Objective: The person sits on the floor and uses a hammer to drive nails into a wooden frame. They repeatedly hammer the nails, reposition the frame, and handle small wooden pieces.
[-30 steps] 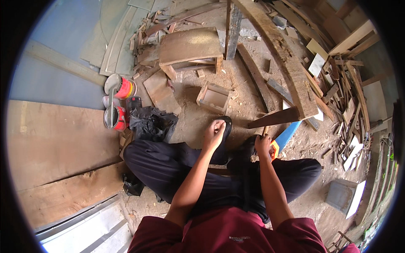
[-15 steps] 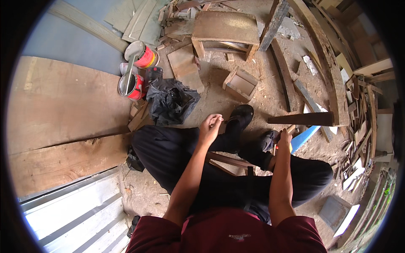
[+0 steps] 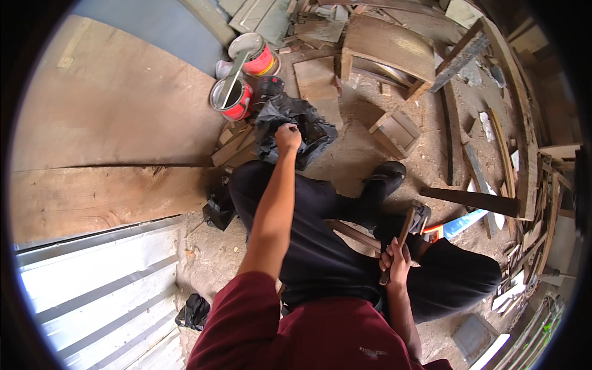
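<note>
Your left hand is reaching over the black plastic bag on the floor, its grip too hidden to tell what it may be pinching, your right hand wrapping its grip around a slim wooden stick, a blue-bladed saw lying beyond.

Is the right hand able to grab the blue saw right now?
Probably not straight away: the right hand holds a wooden stick, and a bent leg lies between that hand and the saw, though it looks close.
</note>
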The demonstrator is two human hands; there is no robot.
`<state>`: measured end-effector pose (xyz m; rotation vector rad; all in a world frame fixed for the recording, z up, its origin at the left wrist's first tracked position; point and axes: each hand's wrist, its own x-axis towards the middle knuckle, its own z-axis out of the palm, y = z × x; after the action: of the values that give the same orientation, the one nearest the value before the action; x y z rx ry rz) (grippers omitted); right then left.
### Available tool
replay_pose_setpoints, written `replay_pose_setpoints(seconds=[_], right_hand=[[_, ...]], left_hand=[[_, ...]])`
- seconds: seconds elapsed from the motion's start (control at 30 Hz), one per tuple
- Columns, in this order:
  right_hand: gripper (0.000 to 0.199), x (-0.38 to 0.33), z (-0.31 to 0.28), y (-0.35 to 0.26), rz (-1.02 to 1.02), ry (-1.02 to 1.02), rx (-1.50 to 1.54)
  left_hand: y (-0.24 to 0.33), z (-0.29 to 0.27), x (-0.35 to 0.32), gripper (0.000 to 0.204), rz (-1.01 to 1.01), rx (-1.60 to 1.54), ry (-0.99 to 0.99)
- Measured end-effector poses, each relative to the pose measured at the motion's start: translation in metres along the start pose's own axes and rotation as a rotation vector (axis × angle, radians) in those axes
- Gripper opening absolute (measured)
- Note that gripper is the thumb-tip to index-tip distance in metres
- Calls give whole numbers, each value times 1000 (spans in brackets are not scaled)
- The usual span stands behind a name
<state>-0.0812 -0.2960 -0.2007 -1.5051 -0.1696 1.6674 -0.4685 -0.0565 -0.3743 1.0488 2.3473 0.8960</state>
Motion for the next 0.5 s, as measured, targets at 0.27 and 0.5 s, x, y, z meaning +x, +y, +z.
replay_pose_setpoints(seconds=[0.27,0.5], right_hand=[[19,18,14,8,-190,-146,-322],[22,26,24,11,-42,-61,-289]], left_hand=[[5,38,28,37,-310,58,-45],[-31,56,80,38,-169,415,-72]])
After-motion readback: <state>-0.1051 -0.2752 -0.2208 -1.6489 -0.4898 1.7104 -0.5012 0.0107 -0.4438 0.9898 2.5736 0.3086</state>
